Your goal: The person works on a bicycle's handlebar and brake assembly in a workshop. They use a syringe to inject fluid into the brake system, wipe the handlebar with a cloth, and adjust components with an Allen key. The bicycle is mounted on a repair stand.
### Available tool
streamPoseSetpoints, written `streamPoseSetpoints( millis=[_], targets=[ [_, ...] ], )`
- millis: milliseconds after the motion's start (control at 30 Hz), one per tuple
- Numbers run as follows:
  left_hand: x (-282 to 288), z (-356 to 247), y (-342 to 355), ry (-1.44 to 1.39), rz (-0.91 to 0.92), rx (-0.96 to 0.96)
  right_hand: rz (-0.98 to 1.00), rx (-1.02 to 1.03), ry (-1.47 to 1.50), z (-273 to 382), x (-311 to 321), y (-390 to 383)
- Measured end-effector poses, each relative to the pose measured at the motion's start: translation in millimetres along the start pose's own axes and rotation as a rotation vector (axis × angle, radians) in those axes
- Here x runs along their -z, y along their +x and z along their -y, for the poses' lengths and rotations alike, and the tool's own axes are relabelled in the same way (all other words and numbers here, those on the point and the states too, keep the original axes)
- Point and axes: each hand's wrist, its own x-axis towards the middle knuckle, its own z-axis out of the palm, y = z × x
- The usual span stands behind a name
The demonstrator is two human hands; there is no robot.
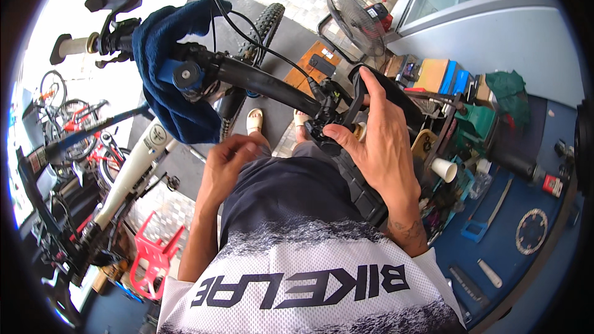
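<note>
Matt metal-look h'bar (266, 83), fuzzy cloth towel (154, 77), smooth bike frame (137, 154), tyre (270, 29) w/ rough rubber, plas. chair (153, 255)

Black lettering (298, 287) on jersey (297, 253); dark emblem (158, 133) on bike frame (131, 174)

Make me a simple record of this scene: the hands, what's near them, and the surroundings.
Left hand: the left hand is loosely curled near the cloth; no object visible in it
Right hand: the right hand is at the brake lever, thumb and index finger spread; grip unclear
Cloth: dark blue cloth, draped over the handlebar
Floor, left: red chair
Ahead: fan
Bench, right: blue-handled saw, perforated metal disc
</note>
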Motion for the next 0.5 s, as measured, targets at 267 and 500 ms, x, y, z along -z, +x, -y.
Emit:
streamPoseSetpoints(
  millis=[267,500],
  targets=[
    [134.7,-124.4,-26.1,0.265,0.728,-0.484,-0.051,-0.041,-0.123,9.7,-5.7,-6.8],
    [230.7,-204.0,66.7,0.74,-0.347,-0.892,-0.107,-0.128,-0.044,21.3,-8.6,-12.7]
  ],
)
